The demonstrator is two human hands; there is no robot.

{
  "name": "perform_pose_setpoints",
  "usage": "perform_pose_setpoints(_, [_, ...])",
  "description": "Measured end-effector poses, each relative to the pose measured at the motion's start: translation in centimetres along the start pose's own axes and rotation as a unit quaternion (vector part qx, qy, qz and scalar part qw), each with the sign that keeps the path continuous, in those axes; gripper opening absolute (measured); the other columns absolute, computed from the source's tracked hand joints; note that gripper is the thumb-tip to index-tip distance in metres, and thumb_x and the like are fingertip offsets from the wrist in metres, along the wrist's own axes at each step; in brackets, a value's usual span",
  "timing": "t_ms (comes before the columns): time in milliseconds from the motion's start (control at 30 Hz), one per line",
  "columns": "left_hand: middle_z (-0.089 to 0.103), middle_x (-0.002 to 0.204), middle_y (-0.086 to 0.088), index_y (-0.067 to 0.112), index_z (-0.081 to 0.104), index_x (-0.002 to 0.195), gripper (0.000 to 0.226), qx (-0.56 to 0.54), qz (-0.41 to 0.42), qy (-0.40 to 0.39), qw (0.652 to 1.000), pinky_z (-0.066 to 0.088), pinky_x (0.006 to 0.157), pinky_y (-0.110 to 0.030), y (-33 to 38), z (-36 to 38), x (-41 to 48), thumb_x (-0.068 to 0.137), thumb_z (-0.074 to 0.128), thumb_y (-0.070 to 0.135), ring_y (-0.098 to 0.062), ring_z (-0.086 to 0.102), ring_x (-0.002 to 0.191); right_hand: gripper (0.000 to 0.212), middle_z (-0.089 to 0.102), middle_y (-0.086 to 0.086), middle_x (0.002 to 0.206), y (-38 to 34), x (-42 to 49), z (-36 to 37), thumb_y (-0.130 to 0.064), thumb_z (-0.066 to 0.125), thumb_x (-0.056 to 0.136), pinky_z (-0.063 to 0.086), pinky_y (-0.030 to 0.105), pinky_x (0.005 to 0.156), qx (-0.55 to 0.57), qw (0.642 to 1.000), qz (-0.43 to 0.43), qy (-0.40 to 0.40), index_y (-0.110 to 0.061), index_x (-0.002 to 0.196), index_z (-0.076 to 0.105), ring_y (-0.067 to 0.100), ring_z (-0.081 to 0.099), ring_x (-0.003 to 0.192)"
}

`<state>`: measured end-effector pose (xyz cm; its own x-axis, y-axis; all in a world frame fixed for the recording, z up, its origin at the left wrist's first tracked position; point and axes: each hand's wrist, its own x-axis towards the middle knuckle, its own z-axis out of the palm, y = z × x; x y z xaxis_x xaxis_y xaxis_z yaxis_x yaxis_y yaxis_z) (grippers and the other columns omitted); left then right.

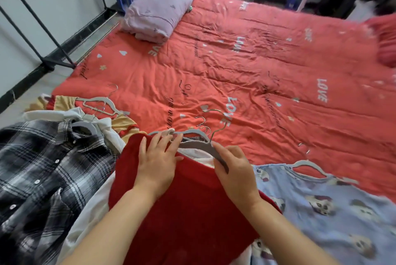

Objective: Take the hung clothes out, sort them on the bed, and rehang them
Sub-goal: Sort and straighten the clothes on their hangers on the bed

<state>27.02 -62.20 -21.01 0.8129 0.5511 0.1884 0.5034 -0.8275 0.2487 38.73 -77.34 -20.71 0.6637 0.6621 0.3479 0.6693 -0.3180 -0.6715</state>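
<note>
One plaid shirt (42, 157), one red garment (188, 211), one blue printed top (332, 211), one lilac quilt (158, 7), several grey hangers (99, 100)

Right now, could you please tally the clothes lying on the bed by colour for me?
Black-and-white checked shirt: 1
Dark red garment: 1
Blue printed garment: 1
Yellow-and-red garment: 1
White garment: 1
Total: 5 that I can tell apart; the pile may hide more.
</note>
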Motion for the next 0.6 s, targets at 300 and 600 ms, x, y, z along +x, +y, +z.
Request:
perform_pose_setpoints(300, [0.062, 0.081, 0.003, 0.029, 0.06, 0.113, 0.038, -0.08, 0.251, 0.075, 0.962, 0.031, 0.093, -0.049, 9.6, -5.6, -1.7, 0.077, 0.05, 0.027, -0.022, 0.059, 0.081, 0.04, 0.062, -0.008, 0.084, -3.9, -8.1, -15.5, -0.029, 0.052, 0.08, 0.051, 0.026, 0.056, -0.152, 0.978, 0.017, 0.141, -0.032, 0.119, 0.06, 0.005, 0.057, 0.073])
perform_pose_setpoints(600, [0.055, 0.07, 0.002, 0.031, 0.057, 0.111, 0.037, -0.201, 0.398, 0.016, 0.895, 0.044, 0.051, -0.032, 26.8, -8.8, -5.7, 0.076, 0.046, 0.032, -0.024, 0.058, 0.058, 0.044, 0.064, -0.007, 0.09, -3.5, -18.8, -31.0, -0.037, 0.047, 0.084, 0.05, 0.024, 0.055, -0.329, 0.918, 0.077, 0.21, -0.037, 0.127, 0.044, 0.008, 0.058, 0.082])
